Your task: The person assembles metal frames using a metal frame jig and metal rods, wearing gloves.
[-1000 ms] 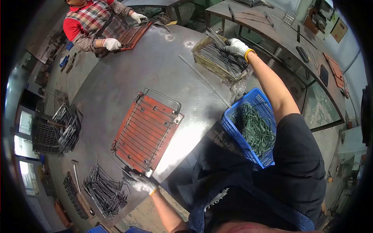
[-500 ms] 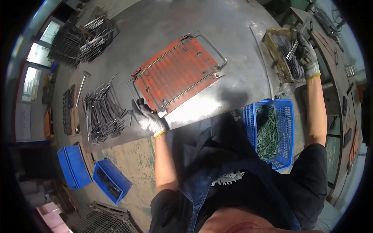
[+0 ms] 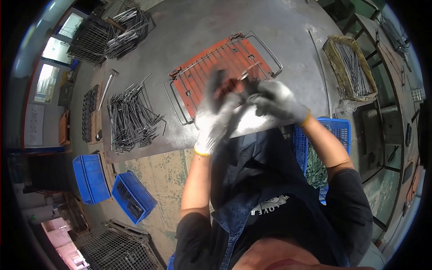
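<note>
A red flat jig [image 3: 207,67] lies on the metal table, with thin rods across it and a bent wire frame [image 3: 266,45] around it. Over its near edge, my right hand [image 3: 281,102], in a grey-and-white glove, is closed on a few short metal rods [image 3: 245,76], partly blurred. Close to its left is my left hand [image 3: 213,114], gloved alike and smeared by motion. Its fingers look stretched out and apart, with nothing visible in them.
Bent rods [image 3: 132,117] lie piled left on the table [image 3: 297,40], near a hammer [image 3: 108,87]. A worn box of straight rods [image 3: 353,67] stands right. Blue crates [image 3: 90,180] sit lower left; a blue basket [image 3: 335,126] of green strips stands beside me.
My right hand has come from the rod box to the jig, bringing short rods. My left hand has left the jig's left corner and moved right, near the right hand.
</note>
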Available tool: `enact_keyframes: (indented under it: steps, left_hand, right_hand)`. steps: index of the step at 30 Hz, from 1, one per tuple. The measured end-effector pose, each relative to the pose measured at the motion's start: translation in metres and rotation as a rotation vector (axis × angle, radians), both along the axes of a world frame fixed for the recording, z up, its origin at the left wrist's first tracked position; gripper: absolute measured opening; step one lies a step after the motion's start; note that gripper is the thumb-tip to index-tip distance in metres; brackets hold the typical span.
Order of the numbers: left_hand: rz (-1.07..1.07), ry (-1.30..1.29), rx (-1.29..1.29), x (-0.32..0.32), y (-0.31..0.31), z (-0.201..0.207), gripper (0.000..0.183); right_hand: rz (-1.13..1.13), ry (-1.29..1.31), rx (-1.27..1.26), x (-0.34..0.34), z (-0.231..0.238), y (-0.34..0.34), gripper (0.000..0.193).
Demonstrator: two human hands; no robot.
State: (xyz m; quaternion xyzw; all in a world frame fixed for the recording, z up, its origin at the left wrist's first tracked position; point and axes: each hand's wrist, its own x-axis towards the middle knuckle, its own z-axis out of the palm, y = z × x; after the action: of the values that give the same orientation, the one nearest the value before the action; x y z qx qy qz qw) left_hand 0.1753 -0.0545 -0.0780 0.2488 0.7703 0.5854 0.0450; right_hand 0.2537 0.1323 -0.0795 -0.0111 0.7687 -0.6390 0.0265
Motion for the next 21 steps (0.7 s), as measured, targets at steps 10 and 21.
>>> enact_keyframes:
  steps: [10,21]
  left_hand:
    - [-0.349,0.016,-0.031,-0.004,0.034,-0.011,0.035]
    - [-0.431,-0.499,0.125,-0.003,0.023,0.012,0.041]
  right_hand:
    - [0.044,0.492,0.841,-0.017,-0.06,0.004,0.026]
    - [0.133,0.07,-0.055,-0.02,-0.05,0.002,0.032]
